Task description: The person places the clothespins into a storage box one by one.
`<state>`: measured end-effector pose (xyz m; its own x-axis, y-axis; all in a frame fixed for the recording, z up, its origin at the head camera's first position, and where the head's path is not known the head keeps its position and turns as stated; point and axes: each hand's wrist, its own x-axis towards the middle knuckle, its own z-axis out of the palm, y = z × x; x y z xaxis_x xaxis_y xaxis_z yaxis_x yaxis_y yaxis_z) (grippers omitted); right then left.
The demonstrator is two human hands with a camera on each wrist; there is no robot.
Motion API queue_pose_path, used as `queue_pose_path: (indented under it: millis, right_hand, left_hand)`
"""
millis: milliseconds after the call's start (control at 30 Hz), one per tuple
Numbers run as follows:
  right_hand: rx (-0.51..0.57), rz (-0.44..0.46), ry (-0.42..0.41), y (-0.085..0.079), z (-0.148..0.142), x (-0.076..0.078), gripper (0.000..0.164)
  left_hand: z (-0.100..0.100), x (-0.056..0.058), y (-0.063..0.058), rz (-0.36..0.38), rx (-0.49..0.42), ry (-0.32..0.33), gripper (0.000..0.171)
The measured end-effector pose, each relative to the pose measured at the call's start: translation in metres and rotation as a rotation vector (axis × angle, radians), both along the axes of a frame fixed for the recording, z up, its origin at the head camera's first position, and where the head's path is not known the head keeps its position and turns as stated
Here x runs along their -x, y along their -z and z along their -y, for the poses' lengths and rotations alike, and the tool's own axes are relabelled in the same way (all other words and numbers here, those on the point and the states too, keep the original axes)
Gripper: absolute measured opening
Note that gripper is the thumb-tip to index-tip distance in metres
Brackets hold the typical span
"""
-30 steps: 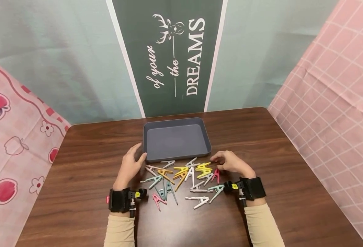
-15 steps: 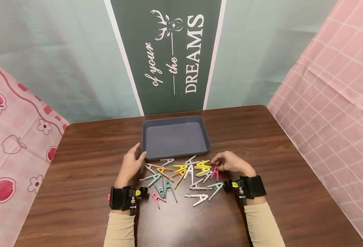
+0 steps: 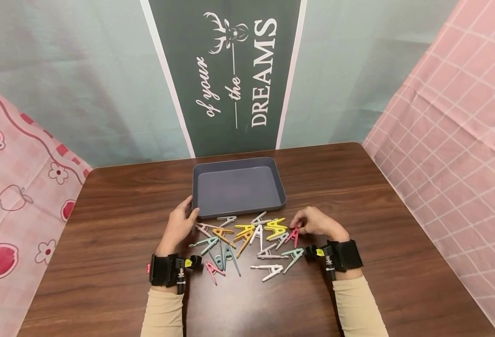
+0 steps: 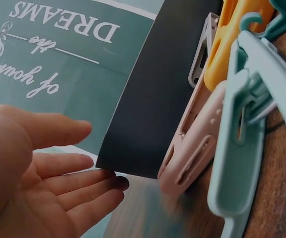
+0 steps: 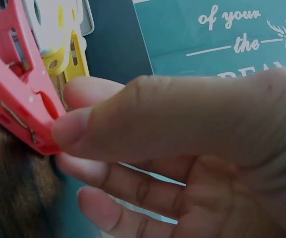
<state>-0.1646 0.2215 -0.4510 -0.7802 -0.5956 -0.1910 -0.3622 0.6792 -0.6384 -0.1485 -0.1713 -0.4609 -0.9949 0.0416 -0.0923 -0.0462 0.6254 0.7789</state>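
Observation:
My right hand (image 3: 316, 221) is at the right edge of a spread of clothespins. Its thumb and fingers pinch the nose end of a red clothespin (image 3: 292, 238), whose handles point back toward me; the right wrist view shows the red clothespin (image 5: 26, 94) large beside the thumb tip. My left hand (image 3: 177, 228) is at the near left corner of a dark grey tray (image 3: 239, 213), thumb and fingers spread around that corner. In the left wrist view those fingers (image 4: 78, 186) look nearly straight, right at the tray's corner (image 4: 128, 148), and hold nothing.
Between the hands lie several clothespins: yellow ones (image 3: 276, 230), an orange one (image 3: 223, 234), a white one (image 3: 268, 270), a mint green one (image 3: 293, 256) and a pink one (image 3: 215, 270). The wooden table (image 3: 340, 173) meets a printed curtain (image 3: 327, 93) behind.
My right thumb and fingers have closed onto the red clothespin, which has turned slightly. The left hand stays by the tray corner. The head view has shifted a little.

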Motion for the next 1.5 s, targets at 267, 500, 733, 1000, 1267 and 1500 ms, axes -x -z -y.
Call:
queue_pose_path:
  millis: [267, 500, 733, 1000, 1267, 1500]
  right_hand:
    - [-0.055, -0.006, 0.06, -0.005, 0.002, -0.006, 0.022]
    - [-0.152, -0.188, -0.037, -0.008, 0.006, -0.016, 0.028]
    - [-0.201, -0.311, -0.128, -0.005, 0.014, -0.025, 0.031]
    - [-0.183, -0.353, -0.139, 0.0, 0.015, -0.025, 0.02]
    - [-0.138, -0.293, -0.117, 0.003, 0.006, -0.025, 0.013]
    - [-0.12, -0.305, -0.108, -0.001, 0.001, -0.028, 0.012]
  left_hand:
    - [-0.004, 0.003, 0.002, -0.001, -0.027, -0.012, 0.056]
    - [-0.007, 0.005, 0.007, 0.001, -0.063, -0.015, 0.058]
    - [-0.006, 0.007, 0.01, 0.056, -0.166, -0.031, 0.061]
    - [-0.002, 0.006, 0.013, 0.1, -0.209, -0.038, 0.063]
    - [-0.001, 0.005, 0.013, 0.119, -0.261, -0.031, 0.061]
    - [-0.001, 0.004, 0.014, 0.121, -0.265, -0.027, 0.06]
